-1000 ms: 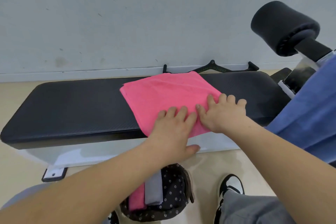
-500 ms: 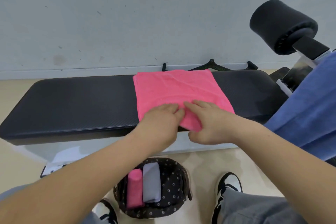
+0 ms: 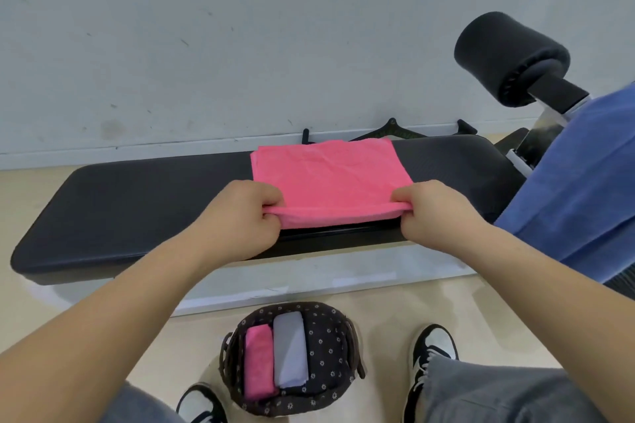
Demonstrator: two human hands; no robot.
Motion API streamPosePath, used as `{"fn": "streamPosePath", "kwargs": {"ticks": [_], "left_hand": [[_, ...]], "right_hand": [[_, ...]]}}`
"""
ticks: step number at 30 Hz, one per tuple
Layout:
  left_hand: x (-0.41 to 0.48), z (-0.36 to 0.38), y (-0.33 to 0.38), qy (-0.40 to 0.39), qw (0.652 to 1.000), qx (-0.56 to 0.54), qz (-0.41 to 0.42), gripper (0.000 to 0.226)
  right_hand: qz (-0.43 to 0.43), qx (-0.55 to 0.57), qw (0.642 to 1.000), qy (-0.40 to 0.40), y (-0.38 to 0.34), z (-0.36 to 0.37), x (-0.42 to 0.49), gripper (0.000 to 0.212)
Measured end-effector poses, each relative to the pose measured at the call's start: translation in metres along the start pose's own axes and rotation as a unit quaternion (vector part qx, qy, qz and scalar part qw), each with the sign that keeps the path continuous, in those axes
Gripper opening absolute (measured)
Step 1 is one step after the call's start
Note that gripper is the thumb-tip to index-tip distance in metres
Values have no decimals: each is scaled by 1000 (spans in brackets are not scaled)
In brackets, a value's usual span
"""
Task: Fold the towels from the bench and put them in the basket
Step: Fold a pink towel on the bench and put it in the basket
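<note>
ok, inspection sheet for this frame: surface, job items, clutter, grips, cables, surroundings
Surface: black padded bench, bare apart from one towel.
Job's things: pink towel lying flat on the bench, near edge lifted; patterned basket on the floor below, holding a folded pink towel and a folded grey towel side by side.
Clutter: blue cloth draped at the right end of the bench.
Grips: left hand pinches the towel's near left corner; right hand pinches the near right corner.
Cables: nothing seen.
Surroundings: pale wall, beige floor, black foam roller pad at right, the person's shoes beside the basket.
</note>
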State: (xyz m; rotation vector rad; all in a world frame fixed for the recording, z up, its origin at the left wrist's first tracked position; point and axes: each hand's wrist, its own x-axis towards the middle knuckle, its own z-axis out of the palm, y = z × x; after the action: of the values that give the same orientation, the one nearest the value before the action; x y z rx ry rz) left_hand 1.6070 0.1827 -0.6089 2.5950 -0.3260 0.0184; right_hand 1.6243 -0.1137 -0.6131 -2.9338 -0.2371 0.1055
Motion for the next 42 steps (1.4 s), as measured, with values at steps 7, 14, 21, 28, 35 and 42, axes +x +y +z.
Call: {"fn": "streamPosePath", "kwargs": {"ticks": [7,14,21,28,35,42], "left_hand": [[-12,-34,-7,-117,968,-185,-122,10],[17,-27,-25,-39,929,-296,-221,16],[54,-7,-51,29,951,-189,-243,16],[65,-1,-62,-23,979,-9,-203,60],[63,-3,-53,-52,972,-87,-214,31],[48,-17,-57,13,931,-281,-232,17]], "right_hand": [[60,313,947,-32,13,-21,-13,5],[171,498,846,78,16,-6,23,19],[150,396,897,125,15,24,74,38],[156,293,934,133,18,34,90,21],[198,162,953,162,18,33,86,37],[72,168,964,190,-8,11,75,14]]}}
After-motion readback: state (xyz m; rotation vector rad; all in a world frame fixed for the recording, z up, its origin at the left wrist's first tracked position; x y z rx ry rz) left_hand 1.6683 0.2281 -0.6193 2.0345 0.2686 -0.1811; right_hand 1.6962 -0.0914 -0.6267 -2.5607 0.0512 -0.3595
